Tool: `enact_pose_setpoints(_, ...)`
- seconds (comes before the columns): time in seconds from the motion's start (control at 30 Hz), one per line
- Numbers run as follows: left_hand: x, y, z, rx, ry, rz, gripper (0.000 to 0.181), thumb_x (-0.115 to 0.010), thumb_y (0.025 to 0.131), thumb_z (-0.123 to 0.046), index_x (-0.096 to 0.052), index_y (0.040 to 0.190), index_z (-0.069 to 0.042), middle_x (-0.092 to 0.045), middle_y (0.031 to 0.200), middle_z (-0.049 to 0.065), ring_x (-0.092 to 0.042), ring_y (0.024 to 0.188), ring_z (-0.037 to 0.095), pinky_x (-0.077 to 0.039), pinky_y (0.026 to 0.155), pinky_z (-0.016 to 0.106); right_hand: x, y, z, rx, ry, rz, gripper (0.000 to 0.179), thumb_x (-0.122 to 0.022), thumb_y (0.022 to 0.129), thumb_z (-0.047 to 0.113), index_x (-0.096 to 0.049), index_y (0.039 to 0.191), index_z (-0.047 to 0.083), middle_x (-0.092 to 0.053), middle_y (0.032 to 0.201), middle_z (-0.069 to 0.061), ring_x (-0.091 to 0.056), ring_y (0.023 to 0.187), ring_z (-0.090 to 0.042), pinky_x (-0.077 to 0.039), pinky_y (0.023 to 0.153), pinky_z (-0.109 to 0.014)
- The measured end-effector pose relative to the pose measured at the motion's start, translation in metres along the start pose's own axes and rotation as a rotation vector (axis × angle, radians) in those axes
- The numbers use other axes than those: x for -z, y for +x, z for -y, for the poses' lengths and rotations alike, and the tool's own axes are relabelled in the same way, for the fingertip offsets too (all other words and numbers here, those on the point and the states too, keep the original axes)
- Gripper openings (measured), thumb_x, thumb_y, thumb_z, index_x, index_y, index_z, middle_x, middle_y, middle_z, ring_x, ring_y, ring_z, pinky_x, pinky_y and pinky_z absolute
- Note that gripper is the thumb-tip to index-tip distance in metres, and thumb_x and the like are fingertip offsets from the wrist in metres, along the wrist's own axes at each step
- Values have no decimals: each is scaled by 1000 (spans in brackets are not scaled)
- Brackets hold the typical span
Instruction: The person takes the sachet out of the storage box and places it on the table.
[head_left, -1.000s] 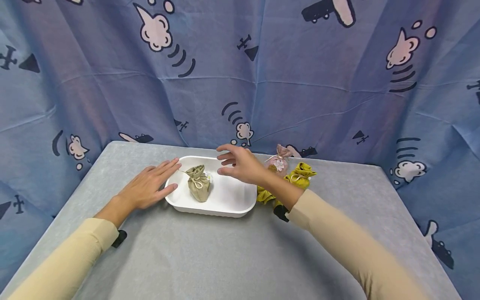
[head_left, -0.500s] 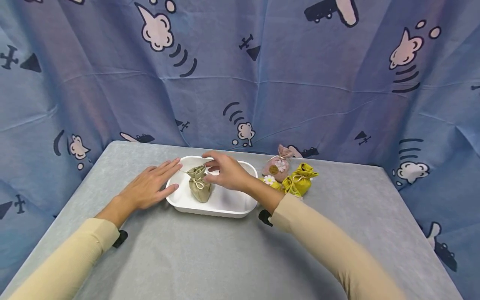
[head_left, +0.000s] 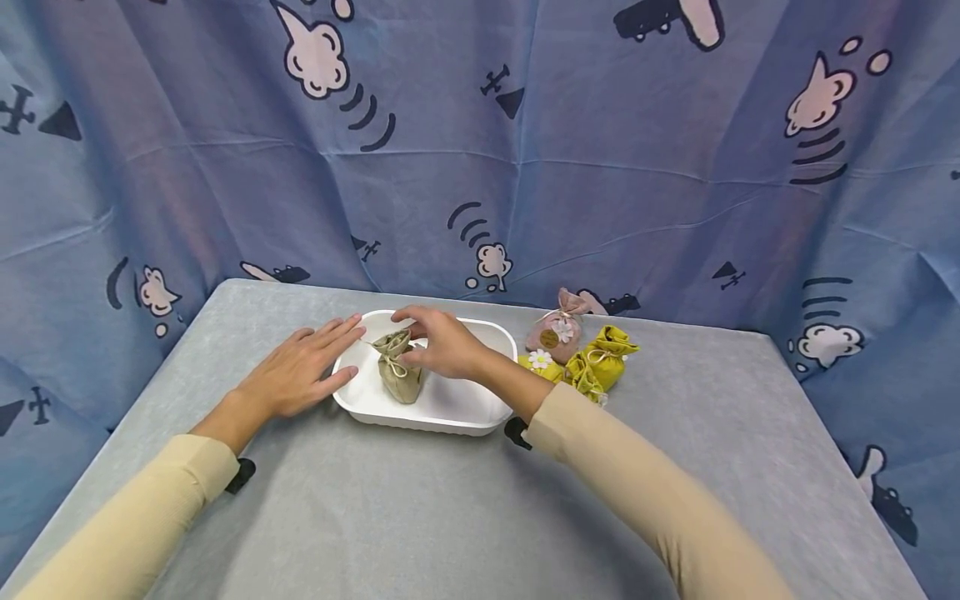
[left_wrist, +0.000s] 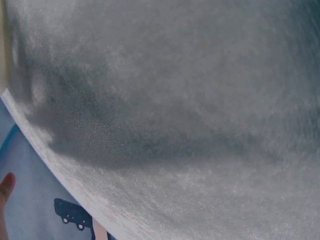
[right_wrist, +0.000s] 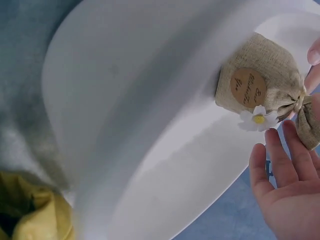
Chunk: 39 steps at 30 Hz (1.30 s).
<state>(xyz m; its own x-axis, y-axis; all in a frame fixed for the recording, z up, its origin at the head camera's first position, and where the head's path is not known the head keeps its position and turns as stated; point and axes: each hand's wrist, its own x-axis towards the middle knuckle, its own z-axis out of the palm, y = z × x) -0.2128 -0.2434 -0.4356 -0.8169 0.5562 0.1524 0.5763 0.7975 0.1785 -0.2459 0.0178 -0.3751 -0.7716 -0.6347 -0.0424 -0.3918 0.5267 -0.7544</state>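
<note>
A khaki cloth drawstring pouch (head_left: 401, 379) stands in a white oblong tray (head_left: 465, 408); in the right wrist view it shows a white flower (right_wrist: 258, 119) and a round brown label (right_wrist: 248, 87). My right hand (head_left: 444, 343) reaches over the tray from the right. Its thumb is at the pouch's tied neck, and its other fingers curve loosely behind, spread apart in the right wrist view. My left hand (head_left: 300, 371) lies with straight fingers along the tray's left rim. Only a fingertip (left_wrist: 7, 185) shows at the edge of the left wrist view.
Right of the tray sit yellow pouches (head_left: 600, 362) and a pink pouch (head_left: 555, 333) with a white flower. A grey cloth covers the table (head_left: 360, 508). A blue printed curtain (head_left: 600, 125) hangs right behind its back edge.
My right hand has moved left across the tray to the khaki pouch's neck, uncovering the yellow and pink pouches. The left hand and the khaki pouch have stayed in place.
</note>
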Motion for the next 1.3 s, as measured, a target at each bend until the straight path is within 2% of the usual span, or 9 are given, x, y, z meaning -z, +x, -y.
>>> enact_pose_setpoints(0.13, -1, 0, 0, -6, 2, -5, 63, -47, 103, -43, -35, 156, -11, -29, 162, 7, -35, 143, 36, -32, 108, 56, -3, 2, 2, 18, -69, 20, 53, -78, 85, 4, -58, 133, 1, -72, 114, -12, -66, 114, -21, -45, 103, -34)
enact_pose_setpoints(0.33, 0, 0, 0, -10, 5, -9, 62, -47, 103, -42, -36, 155, -11, -29, 162, 8, -35, 143, 36, -33, 108, 56, -5, 5, 5, 56, -141, 31, 48, -79, 83, 5, -62, 128, 3, -75, 106, -9, -66, 112, -19, -43, 104, -35)
enact_pose_setpoints(0.6, 0, -1, 0, -7, -7, -7, 62, -47, 103, -41, -35, 156, -10, -28, 162, 8, -34, 144, 35, -32, 108, 56, -11, 10, 9, 85, -116, 57, 47, -76, 84, 2, -62, 128, 1, -74, 106, -9, -66, 110, -18, -46, 101, -35)
enact_pose_setpoints(0.83, -1, -1, 0, -7, -12, -10, 62, -47, 103, -42, -35, 155, -9, -28, 162, 8, -34, 144, 35, -33, 107, 56, -13, 12, 11, 109, -138, 75, 43, -75, 84, 1, -64, 126, 1, -73, 95, -5, -64, 91, -13, -49, 93, -35)
enact_pose_setpoints(1.1, 0, 0, -2, -5, -18, -5, 62, -46, 104, -41, -35, 155, -9, -27, 163, 9, -34, 144, 36, -32, 108, 56, -7, 7, 10, 98, -175, 38, 36, -79, 83, 4, -68, 117, 5, -71, 96, -2, -61, 84, -10, -47, 79, -24)
enact_pose_setpoints(1.3, 0, 0, -2, -8, -19, -9, 62, -47, 103, -41, -35, 155, -8, -28, 162, 9, -34, 143, 37, -32, 108, 55, -5, 4, 8, 104, -176, 31, 29, -79, 84, 5, -70, 111, 5, -71, 96, -2, -60, 83, -11, -47, 77, -22)
